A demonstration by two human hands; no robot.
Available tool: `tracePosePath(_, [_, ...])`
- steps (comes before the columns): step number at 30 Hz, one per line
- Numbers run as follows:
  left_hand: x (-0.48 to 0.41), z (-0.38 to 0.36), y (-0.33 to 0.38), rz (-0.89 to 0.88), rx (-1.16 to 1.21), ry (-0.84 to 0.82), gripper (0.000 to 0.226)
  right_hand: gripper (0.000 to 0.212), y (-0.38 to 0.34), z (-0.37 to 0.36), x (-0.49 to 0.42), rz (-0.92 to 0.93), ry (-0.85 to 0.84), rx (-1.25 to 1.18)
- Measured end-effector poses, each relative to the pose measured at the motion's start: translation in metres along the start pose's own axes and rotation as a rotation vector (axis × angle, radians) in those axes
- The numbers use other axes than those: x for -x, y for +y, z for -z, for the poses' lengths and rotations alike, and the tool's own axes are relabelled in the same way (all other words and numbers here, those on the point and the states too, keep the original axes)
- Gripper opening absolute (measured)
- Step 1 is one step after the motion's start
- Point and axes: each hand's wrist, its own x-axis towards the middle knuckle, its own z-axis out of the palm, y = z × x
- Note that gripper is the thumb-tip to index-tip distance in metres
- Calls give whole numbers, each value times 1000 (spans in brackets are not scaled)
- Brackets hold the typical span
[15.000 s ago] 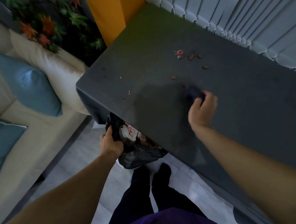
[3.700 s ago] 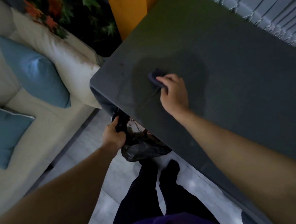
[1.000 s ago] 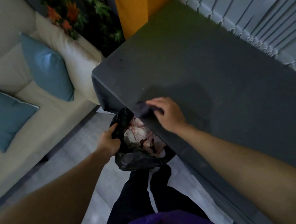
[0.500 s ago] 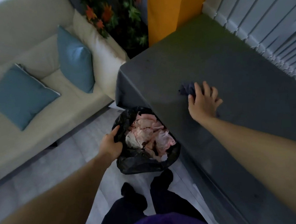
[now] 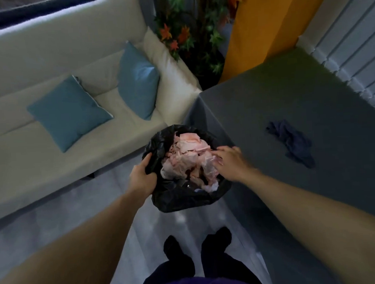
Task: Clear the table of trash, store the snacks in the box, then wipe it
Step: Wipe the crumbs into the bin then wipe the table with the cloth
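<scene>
Wiping looks done: cloth point(image 5: 291, 144) lies loose on the bare table point(image 5: 310, 96), left hand point(image 5: 141, 179) clamped on the trash bag point(image 5: 180, 194) rim, right hand point(image 5: 230, 161) open, empty over the bag's right edge; next, probably gathering it shut.

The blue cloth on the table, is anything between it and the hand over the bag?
Nothing visible. The cloth lies crumpled and alone on the grey table. The right hand hovers over the trash bag, just past the table's edge, with only bare tabletop between them.
</scene>
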Motion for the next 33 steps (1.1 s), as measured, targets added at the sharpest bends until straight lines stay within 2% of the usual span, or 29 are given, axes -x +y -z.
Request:
tracePosePath(3, [1,24,-5,-26,-35,13,72,49,-21,-2,0,-10,-18,-134])
tracePosePath(6, [2,42,-12,-107,-185,21,69,52,-43,-1,1,3,12,-174])
tracePosePath(12, [0,77,-22,-236,-526,108,69,87,-93,4,-2,39,46,-50])
tracePosePath(19, [-23,97,-26,-310,-796,93,80,105,-115,11,-13,46,23,-13])
tracePosePath(25, [-57,95,-25,-290,-886,79,82,112,-118,10,-44,70,-9,9])
tracePosePath(33, [-107,86,-19,-230,-838,41,83,110,-112,0,-106,64,-93,-10])
